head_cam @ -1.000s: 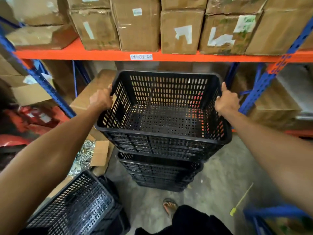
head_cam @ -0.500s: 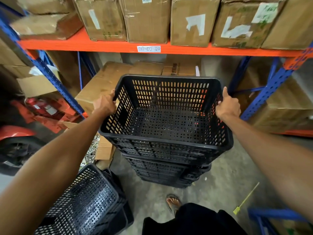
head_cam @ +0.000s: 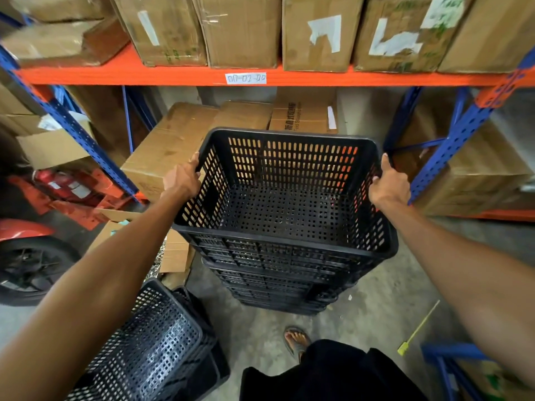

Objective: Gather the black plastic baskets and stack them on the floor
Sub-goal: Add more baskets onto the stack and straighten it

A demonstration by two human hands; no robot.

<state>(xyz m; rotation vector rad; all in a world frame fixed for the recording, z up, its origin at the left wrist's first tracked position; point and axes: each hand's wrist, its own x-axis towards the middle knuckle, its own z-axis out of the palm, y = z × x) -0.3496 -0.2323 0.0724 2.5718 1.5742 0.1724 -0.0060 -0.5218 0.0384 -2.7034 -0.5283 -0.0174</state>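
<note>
A: Start at the left. What's down there?

B: A red vehicle with a black wheel, then 1 black perforated plastic basket lying tilted on the grey concrete floor, near the lower edge.

A: And the hands?

B: The left hand is closed over the left rim of the top black slotted plastic basket, fingers curled around the edge. That basket sits upright on a stack of black plastic baskets standing on the floor in the middle.

A: How many in the stack?

B: Several rims show; I can't count them for sure.

A: The other side?

B: The right hand grips the right rim, thumb up along the corner. A sandalled foot stands just in front of the stack.

A: Behind it all?

B: Brown cardboard boxes on an orange steel shelf beam with blue uprights, and a yellow cable tie on the floor at right.
</note>
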